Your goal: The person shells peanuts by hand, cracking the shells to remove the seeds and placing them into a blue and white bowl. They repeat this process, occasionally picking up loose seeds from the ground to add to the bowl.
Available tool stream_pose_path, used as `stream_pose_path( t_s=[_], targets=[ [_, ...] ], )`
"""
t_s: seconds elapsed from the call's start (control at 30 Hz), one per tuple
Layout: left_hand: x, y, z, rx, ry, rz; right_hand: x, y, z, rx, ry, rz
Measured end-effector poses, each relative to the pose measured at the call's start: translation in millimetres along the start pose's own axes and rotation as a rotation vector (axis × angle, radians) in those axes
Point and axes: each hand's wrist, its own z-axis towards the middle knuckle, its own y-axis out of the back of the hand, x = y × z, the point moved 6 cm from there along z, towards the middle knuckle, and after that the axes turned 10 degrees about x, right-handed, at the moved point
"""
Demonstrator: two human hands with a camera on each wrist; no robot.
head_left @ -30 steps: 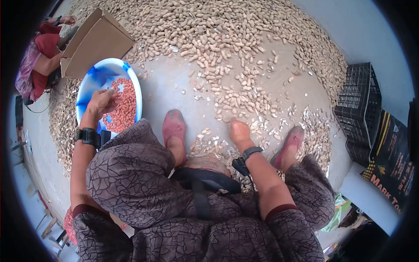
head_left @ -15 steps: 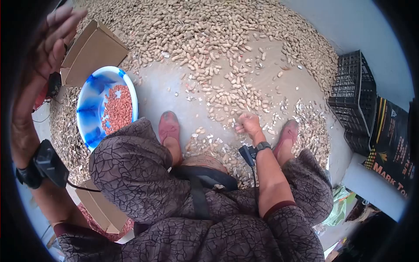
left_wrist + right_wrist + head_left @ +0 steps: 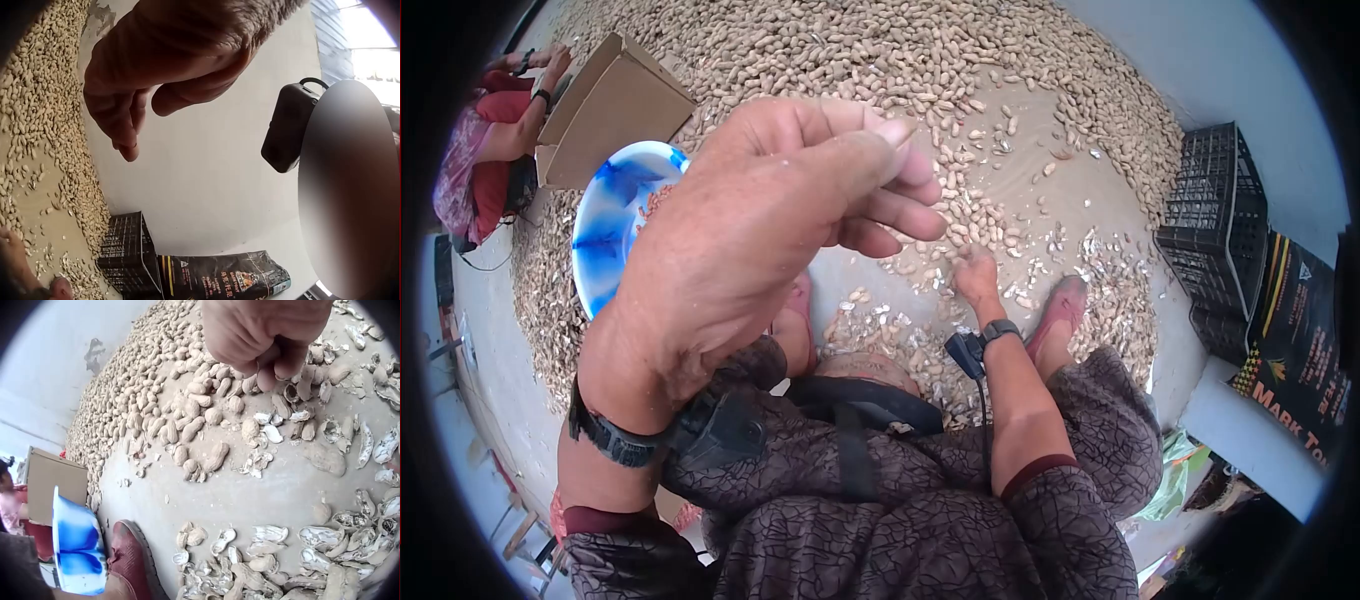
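Observation:
Raised close to the head camera is my left hand [image 3: 760, 200], its fingers loosely bent with nothing visible in them; in the left wrist view the thumb stands apart from the fingers. My right hand [image 3: 975, 275] is low over the floor at the near edge of scattered peanuts [image 3: 990, 225]. In the right wrist view its fingers [image 3: 250, 337] are curled just over unshelled peanuts [image 3: 215, 456]; whether anything lies inside them is hidden. A blue and white basin [image 3: 605, 235] with red kernels [image 3: 650, 205] stands on the left, partly behind my left hand.
A large peanut heap [image 3: 820, 60] spans the back. Empty shells [image 3: 880, 325] lie between the feet. Black crates [image 3: 1215, 220] and a printed black bag [image 3: 1295, 350] stand right. A cardboard box [image 3: 615, 110] and another person [image 3: 495, 140] are at the far left.
My left hand moved from over the basin out to the far left, then in front of the head camera, now covering part of the basin. My right hand has shifted slightly across the peanuts, fingers still curled.

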Motion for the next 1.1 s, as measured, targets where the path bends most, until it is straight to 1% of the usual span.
stream_pose_path(
  t_s=[0.03,0.07,0.13,0.17,0.23,0.27,0.3,0.33,0.37,0.43,0.47,0.53,0.57,0.63,0.67,0.73,0.77,0.83,0.87,0.9,0.97,1.0,1.07,1.1],
  targets=[
    [3,4,0,-0.005,0.006,0.0,9,0,1,-0.096,0.142,-0.231],
    [5,8,0,-0.017,0.004,-0.008,8,-2,5,-0.094,0.143,-0.228],
    [6,11,-1,-0.026,0.006,-0.022,16,-3,2,-0.03,0.005,-0.397],
    [7,12,-4,-0.046,0.033,-0.001,17,-4,3,-0.027,0.002,-0.399],
    [8,13,-9,-0.07,0.067,0.016,14,-11,5,0.033,-0.051,-0.509],
    [10,11,-12,-0.057,0.112,0.04,9,-14,6,0.038,-0.052,-0.51],
    [11,9,-14,-0.044,0.156,0.064,9,-17,5,0.03,0.026,-0.557],
    [11,9,-16,-0.046,0.157,0.059,9,-18,5,0.021,0.103,-0.605],
    [9,7,-17,-0.029,0.148,0.084,4,-16,5,0.023,0.103,-0.608],
    [6,6,-20,-0.014,0.138,0.106,-17,-16,1,0.213,-0.238,0.075],
    [4,6,-22,-0.017,0.12,0.09,-15,-11,-2,0.216,-0.238,0.071],
    [0,7,-24,-0.019,0.103,0.072,-16,-7,-15,0.297,-0.401,0.498],
    [-1,9,-25,-0.044,0.084,0.074,-20,-5,-15,0.297,-0.402,0.495],
    [-4,10,-26,-0.069,0.063,0.074,-17,-5,-13,0.297,-0.337,0.709],
    [-4,9,-26,-0.056,0.06,0.051,-18,-5,-11,0.297,-0.337,0.708],
    [-4,6,-26,-0.045,0.059,0.027,-2,-8,-10,0.299,-0.357,0.466],
    [-5,5,-25,-0.054,0.048,0.042,-3,-15,-7,0.301,-0.357,0.466],
    [-6,2,-25,-0.064,0.041,0.057,11,-7,8,0.009,0.043,-0.185],
    [-7,1,-25,-0.067,0.047,0.039,2,-6,14,-0.062,-0.032,-0.283],
    [-6,1,-25,-0.07,0.054,0.02,6,-7,11,-0.059,-0.035,-0.282],
    [-4,3,-25,-0.049,0.052,0.027,35,-7,0,-0.058,0.018,-0.512],
    [-3,3,-24,-0.027,0.045,0.034,39,-6,1,-0.055,0.019,-0.513],
    [-6,2,-24,-0.034,0.06,0.019,35,-10,3,0.049,-0.136,-0.568],
    [-6,1,-24,-0.038,0.073,0.005,19,-14,8,0.052,-0.134,-0.569]
  ],
)
